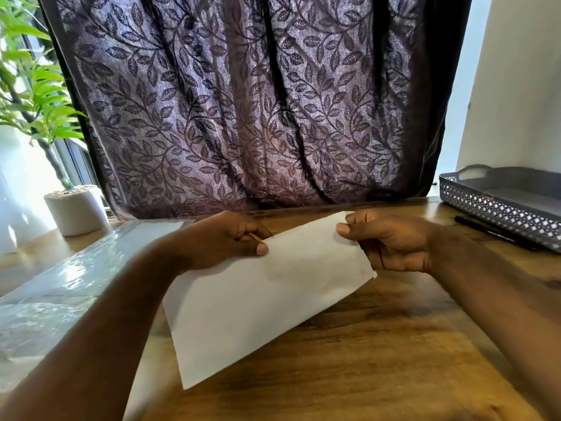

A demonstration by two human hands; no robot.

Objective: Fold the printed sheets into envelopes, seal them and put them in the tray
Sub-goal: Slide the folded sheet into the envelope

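An envelope (267,299), left hand (224,241) and right hand (391,241) at its far edge, hangs over the table (379,344). Right of the envelope: tray (498,215), pen (485,228) alongside. Left: plastic packet (76,268), plant pot (76,211). Behind: curtain (243,101).

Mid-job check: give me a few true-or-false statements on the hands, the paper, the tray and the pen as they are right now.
1. The left hand and the right hand both pinch the white folded paper envelope at its far edge. True.
2. The grey perforated plastic tray already holds envelopes. False: no envelope shows in it.
3. The black pen lies on the wooden table just in front of the tray. True.
4. The white plant pot stands beside the tray. False: it stands at the table's far left; the tray is at the far right.
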